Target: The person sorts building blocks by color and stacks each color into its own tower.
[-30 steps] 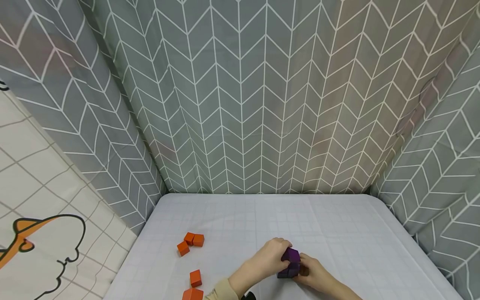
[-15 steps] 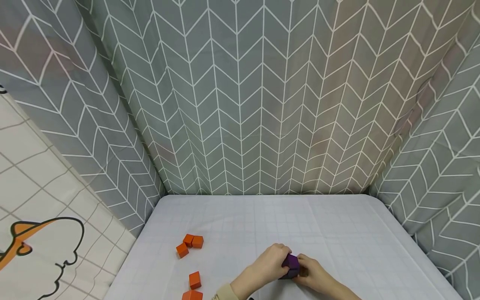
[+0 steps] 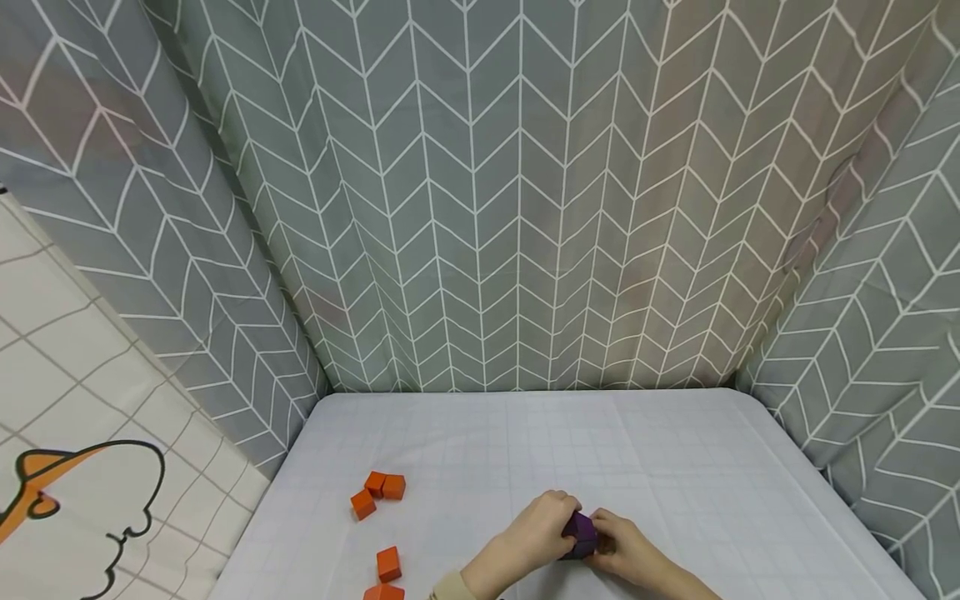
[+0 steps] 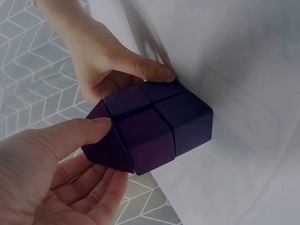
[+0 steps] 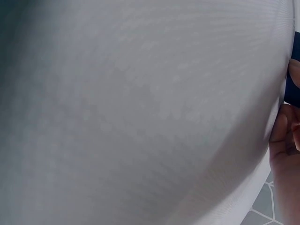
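Gripped by left hand (image 3: 536,530) and right hand (image 3: 628,552) at lower centre-right, purple blocks (image 3: 580,536) could be split by uneven pressure.

The dark purple block (image 4: 145,133), smooth and flat-faced, shows seams that cross near its middle and a sloping left end. It sits tilted mid-frame in the left wrist view, gripped by the left hand (image 3: 531,533) and right hand (image 3: 630,552).
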A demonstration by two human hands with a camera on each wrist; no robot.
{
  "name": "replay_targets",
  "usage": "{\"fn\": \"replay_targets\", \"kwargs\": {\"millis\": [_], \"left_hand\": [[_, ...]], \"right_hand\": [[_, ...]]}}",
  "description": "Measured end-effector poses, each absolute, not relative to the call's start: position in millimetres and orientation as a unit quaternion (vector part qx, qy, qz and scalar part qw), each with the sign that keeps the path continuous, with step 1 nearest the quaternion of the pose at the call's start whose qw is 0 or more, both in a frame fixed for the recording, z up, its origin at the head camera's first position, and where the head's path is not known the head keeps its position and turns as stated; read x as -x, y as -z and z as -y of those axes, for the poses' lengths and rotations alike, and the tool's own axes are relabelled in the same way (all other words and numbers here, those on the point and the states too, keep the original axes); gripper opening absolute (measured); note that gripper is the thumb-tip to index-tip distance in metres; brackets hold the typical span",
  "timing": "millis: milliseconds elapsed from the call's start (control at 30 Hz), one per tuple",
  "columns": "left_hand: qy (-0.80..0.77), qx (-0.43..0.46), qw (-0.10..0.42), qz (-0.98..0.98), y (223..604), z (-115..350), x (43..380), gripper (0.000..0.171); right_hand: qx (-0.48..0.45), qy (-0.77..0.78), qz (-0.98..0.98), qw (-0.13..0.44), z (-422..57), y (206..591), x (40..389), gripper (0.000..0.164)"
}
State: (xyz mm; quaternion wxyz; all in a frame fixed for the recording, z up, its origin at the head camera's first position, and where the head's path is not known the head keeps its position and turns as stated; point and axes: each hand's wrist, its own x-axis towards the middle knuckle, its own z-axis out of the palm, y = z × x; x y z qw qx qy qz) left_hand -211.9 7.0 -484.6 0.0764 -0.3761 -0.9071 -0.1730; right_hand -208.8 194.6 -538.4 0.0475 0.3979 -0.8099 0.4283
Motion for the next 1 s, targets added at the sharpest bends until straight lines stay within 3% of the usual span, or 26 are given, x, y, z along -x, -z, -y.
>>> {"fn": "replay_targets", "kwargs": {"millis": [167,600,1000], "left_hand": [[0.176,0.374,0.073,0.908,485,-7,212,0.032],[0.175,0.37,0.077,0.909,488,-7,213,0.033],[0.166,0.371,0.092,0.909,488,-8,213,0.041]], "right_hand": [[-0.388,-0.423,0.818,0.041,-191,527,204,0.023],[-0.392,-0.419,0.817,0.05,-201,561,220,0.023],[-0.384,-0.402,0.831,0.024,-202,551,215,0.022]]}}
